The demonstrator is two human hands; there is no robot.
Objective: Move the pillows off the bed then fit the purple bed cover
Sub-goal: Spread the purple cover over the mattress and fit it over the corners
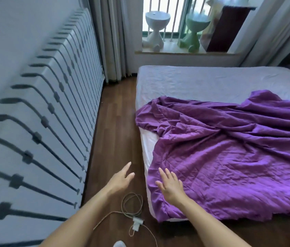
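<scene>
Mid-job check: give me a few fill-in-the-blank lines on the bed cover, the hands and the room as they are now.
The bed cover beneath the right hand is ___ in colour.
The left hand is over the wooden ___.
Beside the white stool stands a ___ stool.
Missing words: purple; floor; green.

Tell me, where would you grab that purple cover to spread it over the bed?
Probably by its hemmed edge at the near left corner, coming in from the bed's left side, where the open right hand hovers. That edge lies flat and free over the mattress side, while the cover bunches in folds farther up, leaving the far end bare.
</scene>
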